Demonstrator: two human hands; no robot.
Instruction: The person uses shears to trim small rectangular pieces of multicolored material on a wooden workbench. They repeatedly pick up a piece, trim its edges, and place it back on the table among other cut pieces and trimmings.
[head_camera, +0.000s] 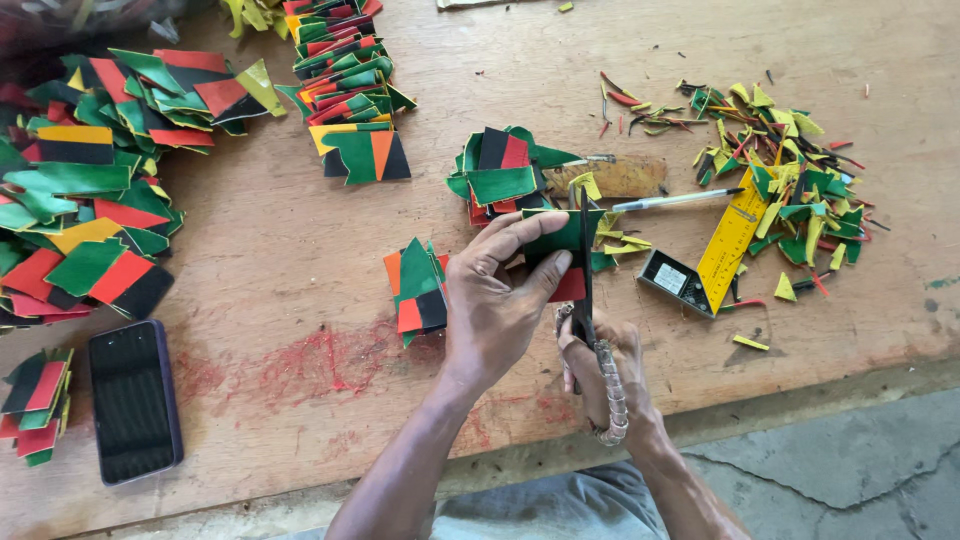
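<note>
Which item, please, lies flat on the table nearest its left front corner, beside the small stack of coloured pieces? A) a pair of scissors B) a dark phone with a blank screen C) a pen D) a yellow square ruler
B: the dark phone lies flat on the table there, next to a small stack of coloured pieces; the yellow square ruler and the pen lie to the right.

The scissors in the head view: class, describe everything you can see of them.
The scissors stand nearly upright in the picture, dark blades pointing away from the person. The right hand grips the handles, one loop of which looks wrapped in pale, ridged cord or tubing. The blades are closed or nearly closed along the right edge of a small green-and-red patch, which the left hand pinches. They are held above the wooden table, not resting on it.
</note>
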